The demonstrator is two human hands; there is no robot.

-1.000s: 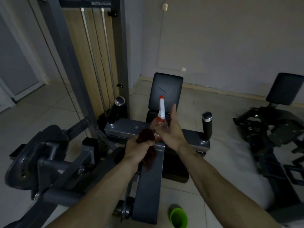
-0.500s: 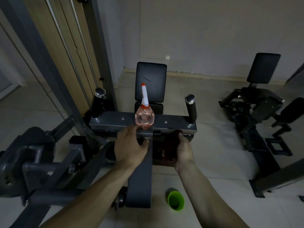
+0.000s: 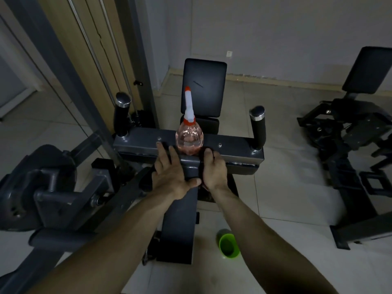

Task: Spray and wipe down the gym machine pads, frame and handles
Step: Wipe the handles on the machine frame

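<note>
Head cam, looking down; room's pretty dim. Nearest are two bare forearms reaching fwd, w/ a green cup [image 3: 228,245] on the floor tiles just right of them. Off to the left sits a dark grey pivot assembly [image 3: 48,187], part of the gym machine.

Btwn the arms the machine's centre beam [image 3: 179,225] runs away from the person. The left hand [image 3: 170,176] lies on its far end, fingers [image 3: 163,153] straight and spread, holding nothing, thumb laid across the top face. The right hand [image 3: 213,170] sits on the beam's right edge, fingers curled over it, w/ a dark reddish cloth [image 3: 203,185] bunched under the palm. The cloth is mostly hidden.

Just past the fingertips a spray bottle [image 3: 189,141] stands upright where the beam meets the crossbar [image 3: 233,148]. It has a clear body, pinkish liquid and a white nozzle w/ an orange-red tip. Can't tell if either hand touches it.

The crossbar carries an upright black, chrome-capped grip at each end: left handle [image 3: 122,115] and right handle [image 3: 257,128]. Behind the bottle stands the black back pad [image 3: 203,88]. Further left are a tall grey upright [image 3: 146,60] and cables; far right, near the wall, is another black padded machine [image 3: 360,128].
</note>
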